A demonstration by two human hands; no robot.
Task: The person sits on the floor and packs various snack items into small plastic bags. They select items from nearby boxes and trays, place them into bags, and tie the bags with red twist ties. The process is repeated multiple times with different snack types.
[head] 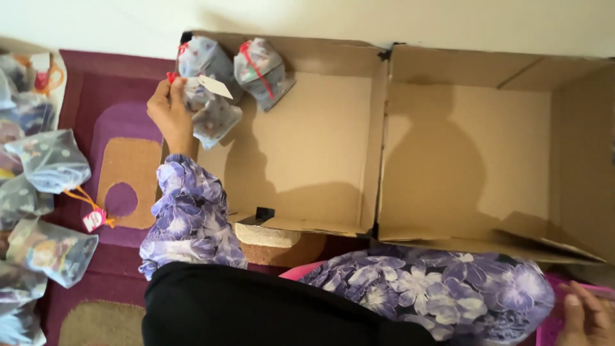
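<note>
3 translucent dotted gift pouches sit in the brown cardboard box [307, 160]; left hand [170, 109] fingers pinch the third pouch [211, 115] at its red-tied neck; advise lowering it snug beside the neighbouring 2; right hand [586, 314] grip unclear

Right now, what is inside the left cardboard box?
Three gift bags in the left box's far corner; the left hand holds one. What the bags hold cannot be seen.

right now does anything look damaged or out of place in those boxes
The right cardboard box has a creased, partly torn near flap at its lower right corner. In the left cardboard box the gift bags sit bunched in the far corner, where the left hand grips one. Nothing is spilled.
</note>
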